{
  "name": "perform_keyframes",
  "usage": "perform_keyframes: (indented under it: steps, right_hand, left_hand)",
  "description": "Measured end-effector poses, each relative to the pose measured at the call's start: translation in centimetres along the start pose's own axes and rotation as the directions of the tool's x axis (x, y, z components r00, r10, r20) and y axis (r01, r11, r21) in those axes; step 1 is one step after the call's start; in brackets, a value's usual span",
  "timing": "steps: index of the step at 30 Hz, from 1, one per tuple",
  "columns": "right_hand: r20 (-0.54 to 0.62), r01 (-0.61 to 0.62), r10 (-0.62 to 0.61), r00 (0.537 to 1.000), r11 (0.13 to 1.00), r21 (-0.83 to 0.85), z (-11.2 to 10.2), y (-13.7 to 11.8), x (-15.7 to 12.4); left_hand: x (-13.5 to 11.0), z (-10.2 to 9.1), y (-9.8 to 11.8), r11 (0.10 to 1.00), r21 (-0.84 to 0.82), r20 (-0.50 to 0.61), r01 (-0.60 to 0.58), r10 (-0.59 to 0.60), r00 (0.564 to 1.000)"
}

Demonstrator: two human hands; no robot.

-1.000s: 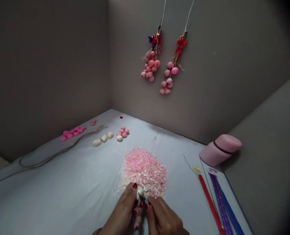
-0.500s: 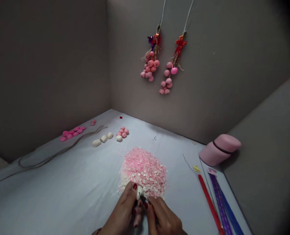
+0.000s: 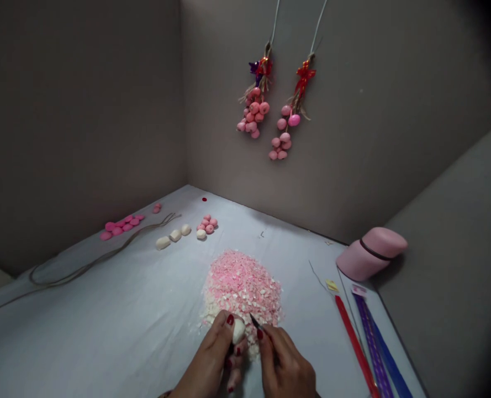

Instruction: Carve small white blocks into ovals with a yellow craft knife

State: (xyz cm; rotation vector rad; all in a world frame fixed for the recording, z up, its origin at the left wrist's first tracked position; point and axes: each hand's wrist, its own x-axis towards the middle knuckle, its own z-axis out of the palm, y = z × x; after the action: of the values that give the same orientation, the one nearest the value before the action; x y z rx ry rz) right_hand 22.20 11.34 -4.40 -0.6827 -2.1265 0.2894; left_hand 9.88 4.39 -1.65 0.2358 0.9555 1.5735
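Note:
My left hand [image 3: 216, 354] grips a small white rounded piece [image 3: 238, 330] between thumb and fingers, at the near edge of a heap of pink and white shavings [image 3: 245, 282]. Just to its right, my right hand [image 3: 286, 362] is closed around a small knife [image 3: 255, 321]. The knife's dark pointed blade points up and left, apart from the white piece. Most of its handle is hidden in my fingers.
Beyond the heap lie pink beads [image 3: 207, 224] and white pieces [image 3: 175, 235]. Brown cords [image 3: 104, 256] and bright pink discs [image 3: 121, 225] are on the left. Right stand a pink container [image 3: 369, 255], a red ribbon [image 3: 355, 342] and purple ribbons [image 3: 373, 342]. Bead bunches [image 3: 253, 110] hang above.
The knife has come away from the white piece, my right hand shifting a little right and up. My left hand still holds the piece, now turned slightly.

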Motion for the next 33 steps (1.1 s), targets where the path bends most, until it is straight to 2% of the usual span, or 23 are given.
perform_keyframes:
  steps: [3,8,13,20,28,33]
  right_hand:
    - [0.001,0.010,-0.010,1.000,1.000,0.012,0.0,0.2,0.0]
    - [-0.021,0.031,-0.030,0.999,0.998,0.049,0.4,0.2,-0.1]
    - [-0.011,0.031,-0.031,0.999,0.999,0.029,0.4,0.3,-0.3]
    - [-0.014,0.022,-0.021,1.000,0.998,0.057,0.4,0.2,-0.3]
    - [-0.034,0.006,-0.003,0.999,0.998,0.066,0.3,0.0,0.0]
    - [-0.004,-0.003,0.004,1.000,0.997,0.080,0.2,0.0,-0.1]
  left_hand:
    - [-0.4,0.5,0.9,0.993,-0.119,-0.016,0.027,-0.029,0.999]
    - [-0.4,0.8,1.7,0.934,-0.317,0.009,0.162,-0.168,0.986]
    - [-0.4,1.2,2.0,0.931,-0.313,-0.034,0.187,-0.208,0.978]
    - [-0.7,1.4,2.3,0.947,-0.149,-0.035,0.283,-0.292,0.956]
    - [-0.2,0.1,1.7,0.873,-0.370,0.085,0.317,-0.308,0.948]
    - [-0.2,-0.5,1.2,0.875,-0.360,0.153,0.324,-0.288,0.946]
